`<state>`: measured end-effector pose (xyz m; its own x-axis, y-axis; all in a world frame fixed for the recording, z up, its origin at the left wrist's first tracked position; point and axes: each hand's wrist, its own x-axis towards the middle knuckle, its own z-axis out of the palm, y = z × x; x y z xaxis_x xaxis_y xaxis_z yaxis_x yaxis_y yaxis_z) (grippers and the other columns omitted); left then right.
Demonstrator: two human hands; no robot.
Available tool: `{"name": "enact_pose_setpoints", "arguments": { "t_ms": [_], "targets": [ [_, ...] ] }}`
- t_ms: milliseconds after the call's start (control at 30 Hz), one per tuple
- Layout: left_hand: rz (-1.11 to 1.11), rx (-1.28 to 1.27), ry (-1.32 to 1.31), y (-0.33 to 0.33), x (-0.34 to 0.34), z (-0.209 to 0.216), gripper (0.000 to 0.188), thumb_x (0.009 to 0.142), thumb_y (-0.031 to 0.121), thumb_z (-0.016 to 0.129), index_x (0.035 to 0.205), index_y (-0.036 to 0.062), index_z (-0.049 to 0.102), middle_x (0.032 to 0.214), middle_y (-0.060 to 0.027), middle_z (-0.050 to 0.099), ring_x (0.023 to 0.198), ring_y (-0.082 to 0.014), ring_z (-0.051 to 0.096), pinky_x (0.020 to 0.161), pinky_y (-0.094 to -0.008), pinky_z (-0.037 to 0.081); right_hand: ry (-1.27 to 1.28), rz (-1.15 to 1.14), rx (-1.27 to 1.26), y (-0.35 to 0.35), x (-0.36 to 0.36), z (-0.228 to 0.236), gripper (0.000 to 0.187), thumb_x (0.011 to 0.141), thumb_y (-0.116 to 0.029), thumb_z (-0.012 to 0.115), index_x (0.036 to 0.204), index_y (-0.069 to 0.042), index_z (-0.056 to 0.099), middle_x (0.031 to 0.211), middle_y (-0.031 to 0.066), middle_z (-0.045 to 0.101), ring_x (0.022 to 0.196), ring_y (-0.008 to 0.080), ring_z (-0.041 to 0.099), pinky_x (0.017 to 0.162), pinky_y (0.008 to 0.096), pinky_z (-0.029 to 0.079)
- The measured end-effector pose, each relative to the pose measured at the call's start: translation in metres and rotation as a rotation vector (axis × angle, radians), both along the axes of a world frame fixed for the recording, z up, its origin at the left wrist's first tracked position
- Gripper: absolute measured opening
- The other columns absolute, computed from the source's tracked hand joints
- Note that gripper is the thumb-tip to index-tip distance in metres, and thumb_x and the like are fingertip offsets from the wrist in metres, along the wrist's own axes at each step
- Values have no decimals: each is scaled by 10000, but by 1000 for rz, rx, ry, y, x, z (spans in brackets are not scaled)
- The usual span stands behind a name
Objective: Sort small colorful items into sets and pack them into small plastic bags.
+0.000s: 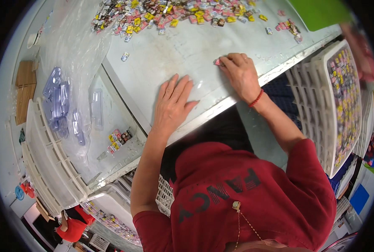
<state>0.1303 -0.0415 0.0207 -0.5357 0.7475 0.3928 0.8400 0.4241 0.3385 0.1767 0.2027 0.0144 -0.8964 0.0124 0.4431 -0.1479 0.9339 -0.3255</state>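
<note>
My left hand (173, 101) lies flat on the pale tabletop (153, 54), fingers stretched forward and thumb apart, with nothing held. Farther right, my right hand (240, 74) rests near the table edge, its fingertips pinching a small pink printed piece (217, 62). Ahead spreads a heap of similar small pieces (166, 12) in pink, yellow, white and dark brown. One white-and-blue piece (125, 56) lies alone left of my left hand. At the far right of the table sits a small pink cluster (288, 27). What exactly these pieces are, I cannot tell.
Clear plastic trays (59, 98) and plastic sheeting (80, 46) cover the left side. A small block of coloured pieces (119, 140) stands on the lower left surface. White stacked crates (330, 105) filled with pieces rise at the right. A green panel (321, 13) lies at the far right corner.
</note>
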Motion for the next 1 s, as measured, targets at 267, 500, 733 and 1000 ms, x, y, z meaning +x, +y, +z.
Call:
{"name": "enact_pose_setpoints", "arguments": {
  "t_ms": [267,500,733,1000],
  "targets": [
    [72,-214,-40,-18,9,0,614,735,283,750,1256,33,542,1380,-92,463,1300,-330,377,1031,-515,318,77,106,-237,-28,-5,17,255,749,-34,718,998,-39,666,903,102,680,805,275,641,727,360,510],
    [82,-154,-96,-11,10,11,616,751,294,731,1269,34,521,1388,-97,453,1290,-347,377,1024,-529,311,3,155,-236,-52,1,20,278,733,-47,731,998,-57,647,813,78,665,765,247,625,710,350,484],
    [-22,-12,-69,-7,3,-7,547,718,219,757,1189,14,572,1315,-108,523,1241,-353,440,986,-530,351,11,164,-144,-58,-2,18,149,722,-91,725,847,-59,650,731,71,622,753,242,597,736,342,456],
    [-10,54,-114,-8,5,-11,504,727,159,744,1181,4,589,1301,-112,543,1224,-363,468,983,-543,353,101,162,-71,-71,-5,8,223,681,-50,721,897,-66,667,791,56,612,752,233,583,711,345,451]
  ]
}}
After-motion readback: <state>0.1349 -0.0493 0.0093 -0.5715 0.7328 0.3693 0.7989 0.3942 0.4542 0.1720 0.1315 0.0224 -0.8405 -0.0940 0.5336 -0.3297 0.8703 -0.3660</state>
